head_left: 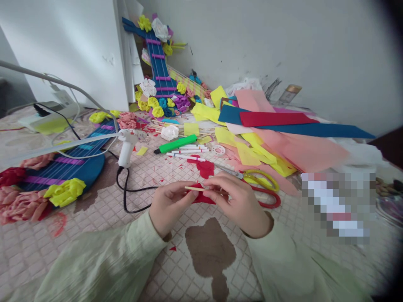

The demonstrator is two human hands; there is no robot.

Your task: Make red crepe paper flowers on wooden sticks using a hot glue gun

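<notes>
My left hand (168,206) and my right hand (236,201) meet low in the middle of the view, over a patterned cloth. Between them they pinch a thin wooden stick (194,188) with a piece of red paper (204,197) wrapped around it. Both hands have their fingers curled closed on the stick and paper. Scissors with yellow and red handles (262,186) lie just right of my right hand. Red paper scraps (205,167) lie just beyond the hands.
A white glue gun (126,147) with a black cord stands to the left. A green marker (176,144) and pens lie beyond. Coloured paper sheets (277,138) spread at the right. Blue boards with paper flowers (67,167) lie left and lean at the back wall (159,63).
</notes>
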